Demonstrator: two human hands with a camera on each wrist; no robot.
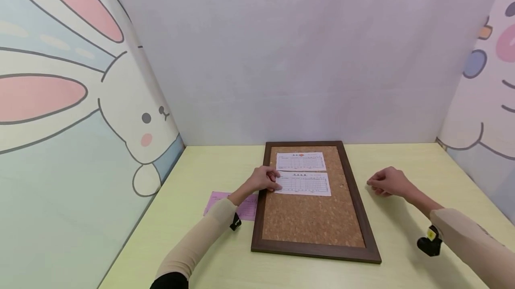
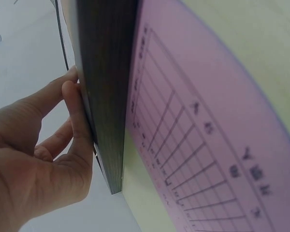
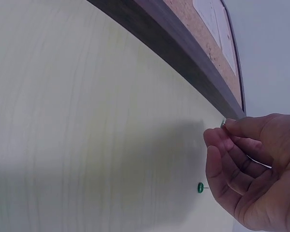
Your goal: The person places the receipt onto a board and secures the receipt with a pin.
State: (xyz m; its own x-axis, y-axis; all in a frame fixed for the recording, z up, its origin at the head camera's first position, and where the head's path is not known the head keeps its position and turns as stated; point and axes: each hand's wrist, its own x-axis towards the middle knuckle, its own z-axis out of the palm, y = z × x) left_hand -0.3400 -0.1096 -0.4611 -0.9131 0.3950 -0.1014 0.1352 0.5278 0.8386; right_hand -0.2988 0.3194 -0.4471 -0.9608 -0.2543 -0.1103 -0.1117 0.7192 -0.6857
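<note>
A brown-framed cork board [image 1: 314,222] lies on the table with two white printed slips on it, an upper slip [image 1: 301,161] and a lower slip [image 1: 306,183]. My left hand [image 1: 263,179] reaches over the board's left frame, and its fingertips press on the left edge of the lower slip. To the right of the board, my right hand [image 1: 389,182] is just above the table. In the right wrist view, its thumb and fingertip pinch a small green thumbtack [image 3: 223,123], mostly hidden by the fingers. Another green thumbtack [image 3: 200,187] lies on the table close by.
A pink printed slip [image 1: 247,208] lies on the table left of the board, partly covered by my left forearm. The pale yellow table [image 1: 225,257] meets a plain back wall [image 1: 297,56]. Cartoon-printed side walls stand at left and right.
</note>
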